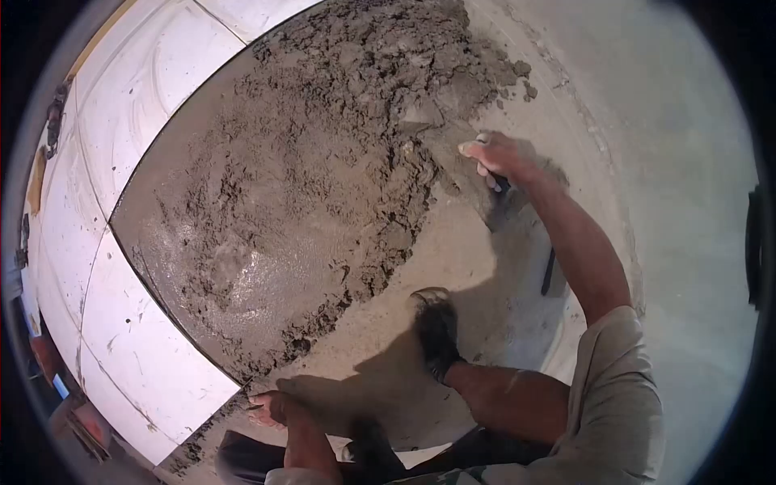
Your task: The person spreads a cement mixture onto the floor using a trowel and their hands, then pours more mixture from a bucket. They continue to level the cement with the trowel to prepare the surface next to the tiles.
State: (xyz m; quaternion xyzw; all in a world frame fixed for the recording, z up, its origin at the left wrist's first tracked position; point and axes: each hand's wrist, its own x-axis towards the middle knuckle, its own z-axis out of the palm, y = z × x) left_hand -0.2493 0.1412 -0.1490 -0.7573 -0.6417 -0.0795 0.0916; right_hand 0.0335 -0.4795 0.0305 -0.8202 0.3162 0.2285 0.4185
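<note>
My right hand [491, 155] is closed round the dark handle of a trowel [503, 184], at the right edge of a bed of wet grey-brown mortar [299, 170]. The trowel's blade looks smeared with mortar, so its outline is hard to make out. My left hand [271, 408] is low in the view, beside the near corner of a white floor tile [153, 347]. Its fingers point left, loosely apart, with nothing seen in them. Mortar lies smooth and shiny close to the tiles and rough and lumpy toward the top.
More white tiles [137, 81] run along the left, meeting the mortar in a corner. My shoe [436, 327] stands on the dusty floor right of the mortar. A dark narrow strip [549, 273] lies near my right forearm. A pale wall [687, 162] rises on the right.
</note>
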